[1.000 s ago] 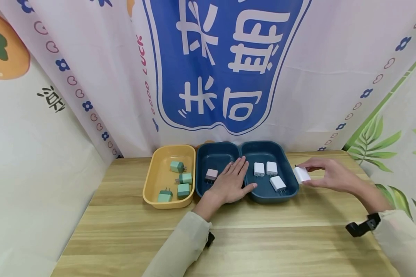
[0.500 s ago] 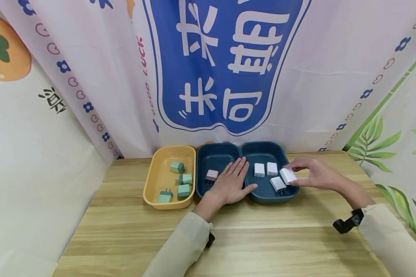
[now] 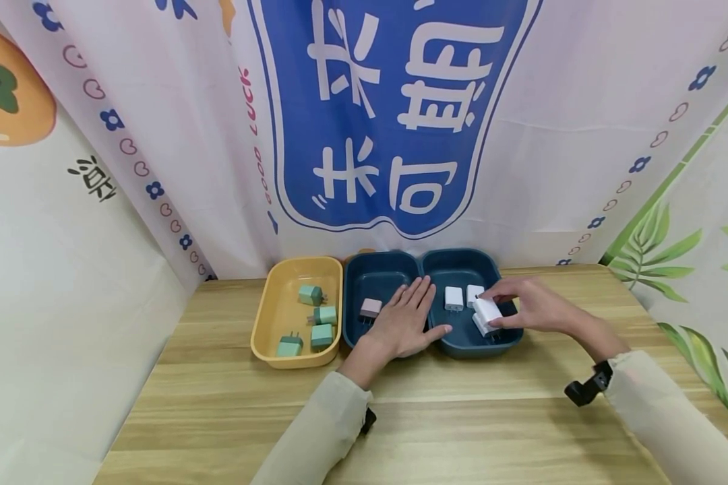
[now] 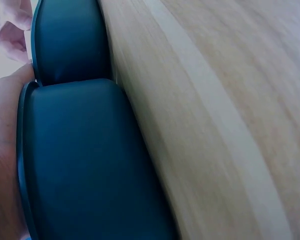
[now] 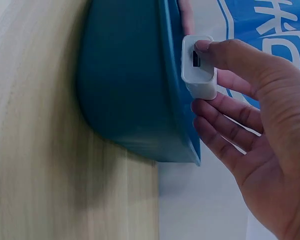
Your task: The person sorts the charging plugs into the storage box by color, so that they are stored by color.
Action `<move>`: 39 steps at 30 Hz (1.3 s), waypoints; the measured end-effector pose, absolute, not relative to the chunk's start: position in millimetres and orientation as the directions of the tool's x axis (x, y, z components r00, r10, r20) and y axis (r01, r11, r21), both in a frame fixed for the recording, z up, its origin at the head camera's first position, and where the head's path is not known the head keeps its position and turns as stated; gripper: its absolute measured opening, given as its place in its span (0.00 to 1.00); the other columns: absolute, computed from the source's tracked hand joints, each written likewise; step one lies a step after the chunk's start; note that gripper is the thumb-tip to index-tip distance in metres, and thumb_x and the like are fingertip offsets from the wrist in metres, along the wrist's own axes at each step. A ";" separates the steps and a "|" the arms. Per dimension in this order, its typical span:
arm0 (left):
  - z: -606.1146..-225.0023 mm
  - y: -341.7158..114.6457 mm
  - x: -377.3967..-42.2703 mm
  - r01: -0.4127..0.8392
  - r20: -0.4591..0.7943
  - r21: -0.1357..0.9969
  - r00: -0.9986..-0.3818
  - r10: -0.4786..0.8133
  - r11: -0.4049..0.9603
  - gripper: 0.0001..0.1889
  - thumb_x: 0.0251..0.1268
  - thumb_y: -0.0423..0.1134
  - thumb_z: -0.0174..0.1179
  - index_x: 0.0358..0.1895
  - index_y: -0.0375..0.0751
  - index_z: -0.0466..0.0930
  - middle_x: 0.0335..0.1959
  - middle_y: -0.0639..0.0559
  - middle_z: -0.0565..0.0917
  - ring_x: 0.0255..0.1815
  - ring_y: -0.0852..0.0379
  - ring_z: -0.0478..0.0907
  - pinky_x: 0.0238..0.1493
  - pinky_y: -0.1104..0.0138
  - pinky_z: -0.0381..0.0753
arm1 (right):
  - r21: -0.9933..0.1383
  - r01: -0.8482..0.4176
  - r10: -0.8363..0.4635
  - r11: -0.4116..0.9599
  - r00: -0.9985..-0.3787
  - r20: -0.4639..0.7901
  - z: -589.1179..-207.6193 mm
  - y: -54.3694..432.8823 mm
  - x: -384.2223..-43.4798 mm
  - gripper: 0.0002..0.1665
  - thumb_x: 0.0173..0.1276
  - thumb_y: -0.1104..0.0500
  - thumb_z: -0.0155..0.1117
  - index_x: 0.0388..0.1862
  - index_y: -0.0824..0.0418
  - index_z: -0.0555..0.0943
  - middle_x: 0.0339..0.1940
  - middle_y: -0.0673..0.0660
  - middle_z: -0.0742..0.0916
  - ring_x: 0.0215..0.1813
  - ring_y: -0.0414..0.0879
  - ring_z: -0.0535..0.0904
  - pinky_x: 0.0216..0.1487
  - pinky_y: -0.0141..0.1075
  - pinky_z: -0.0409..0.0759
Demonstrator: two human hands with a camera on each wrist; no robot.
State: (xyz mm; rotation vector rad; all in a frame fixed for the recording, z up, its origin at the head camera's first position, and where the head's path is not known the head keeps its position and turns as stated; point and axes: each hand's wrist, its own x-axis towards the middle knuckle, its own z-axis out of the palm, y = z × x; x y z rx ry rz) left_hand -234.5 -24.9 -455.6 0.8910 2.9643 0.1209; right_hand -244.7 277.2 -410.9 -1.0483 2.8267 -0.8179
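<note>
My right hand (image 3: 530, 306) pinches a white USB charger (image 5: 198, 67) between thumb and fingers, over the right blue tray (image 3: 461, 342). In the head view this charger overlaps another white charger lying in that tray. Two more white chargers (image 3: 453, 298) lie farther left in it. My left hand (image 3: 400, 320) rests with fingers straight across the middle blue tray (image 3: 370, 259) and the rim it shares with the right one. A pinkish charger (image 3: 371, 308) lies in the middle tray, beside the left hand. In the left wrist view, the tray wall (image 4: 85, 160) fills much of the picture.
At the left, a yellow tray (image 3: 261, 323) holds several green chargers (image 3: 321, 335). All three trays stand side by side at the back of the wooden table (image 3: 400, 417), before a printed curtain (image 3: 522, 202). Fabric with a leaf print hangs at the right.
The right hand has moved left with the white charger, from beyond the right tray's outer edge to over its inside. The left hand has stayed in place.
</note>
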 end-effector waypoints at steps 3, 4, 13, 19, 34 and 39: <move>-456.1 -24.7 -235.1 0.550 -0.017 0.085 -0.833 0.553 0.831 0.50 0.77 0.77 0.32 0.89 0.46 0.42 0.90 0.51 0.40 0.89 0.55 0.33 0.88 0.55 0.39 | -0.465 -0.621 -0.629 0.631 -0.760 0.162 -414.5 272.9 -247.2 0.27 0.60 0.51 0.85 0.56 0.59 0.90 0.52 0.57 0.90 0.48 0.51 0.88 0.51 0.55 0.89; -456.3 -24.7 -235.2 0.551 -0.018 0.083 -0.833 0.554 0.831 0.50 0.77 0.78 0.33 0.89 0.46 0.42 0.90 0.51 0.40 0.89 0.55 0.33 0.88 0.54 0.40 | -0.460 -0.627 -0.634 0.629 -0.756 0.163 -415.8 271.7 -248.3 0.27 0.60 0.50 0.85 0.56 0.59 0.90 0.52 0.57 0.90 0.48 0.51 0.88 0.51 0.55 0.89; -455.9 -24.2 -236.9 0.550 -0.029 0.075 -0.833 0.553 0.832 0.51 0.76 0.78 0.32 0.89 0.46 0.41 0.90 0.51 0.39 0.89 0.55 0.32 0.88 0.54 0.39 | -0.439 -0.627 -0.634 0.643 -0.758 0.155 -424.0 262.9 -254.4 0.29 0.60 0.50 0.85 0.58 0.62 0.89 0.52 0.59 0.91 0.47 0.53 0.87 0.51 0.55 0.88; -454.1 -24.8 -235.5 0.553 -0.019 0.067 -0.831 0.556 0.830 0.51 0.76 0.78 0.32 0.88 0.45 0.43 0.90 0.49 0.42 0.90 0.54 0.35 0.88 0.53 0.42 | -0.428 -0.631 -0.630 0.648 -0.759 0.164 -429.6 255.7 -258.0 0.28 0.59 0.51 0.85 0.56 0.62 0.90 0.49 0.58 0.91 0.45 0.49 0.86 0.48 0.50 0.89; -455.8 -24.7 -235.8 0.556 -0.015 0.085 -0.829 0.559 0.827 0.51 0.77 0.77 0.33 0.88 0.45 0.42 0.90 0.50 0.39 0.89 0.55 0.33 0.88 0.54 0.40 | -0.421 -0.611 -0.618 0.670 -0.774 0.140 -439.8 241.0 -266.2 0.27 0.62 0.50 0.83 0.55 0.63 0.90 0.49 0.58 0.92 0.45 0.47 0.86 0.50 0.49 0.89; -455.8 -24.4 -235.3 0.554 -0.015 0.080 -0.831 0.556 0.829 0.50 0.77 0.77 0.33 0.88 0.45 0.41 0.90 0.51 0.39 0.89 0.55 0.33 0.88 0.54 0.41 | -0.452 -0.614 -0.621 0.648 -0.769 0.154 -443.2 239.6 -267.2 0.24 0.63 0.53 0.82 0.54 0.65 0.90 0.47 0.59 0.92 0.45 0.49 0.89 0.49 0.48 0.90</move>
